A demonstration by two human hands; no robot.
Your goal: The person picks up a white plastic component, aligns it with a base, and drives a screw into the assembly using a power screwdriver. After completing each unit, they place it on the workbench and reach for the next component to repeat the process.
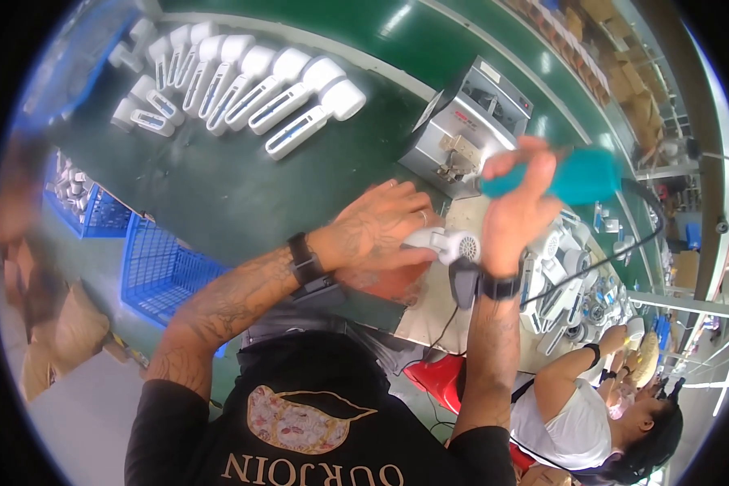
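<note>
My left hand [385, 227] is closed around a white handheld fan part [429, 240], whose round slotted grille faces up beside my fingers. In my right hand [520, 206] is a teal electric screwdriver [579, 178], lying level and slightly blurred, its black cord hanging to the right. The driver's tip end points left, close to the front of a silver box-shaped screw feeder [471, 121]; whether it touches cannot be told. A reddish-brown mat [385, 285] lies under my left hand. A dark grey piece with a cord [463, 282] sits by my right wrist.
White handheld fans [296, 134] stand in a slanting row on the green table at the far left. Many white parts [571, 267] pile up at the right. Blue crates [166, 267] are at the left edge. A co-worker [575, 405] sits at the lower right.
</note>
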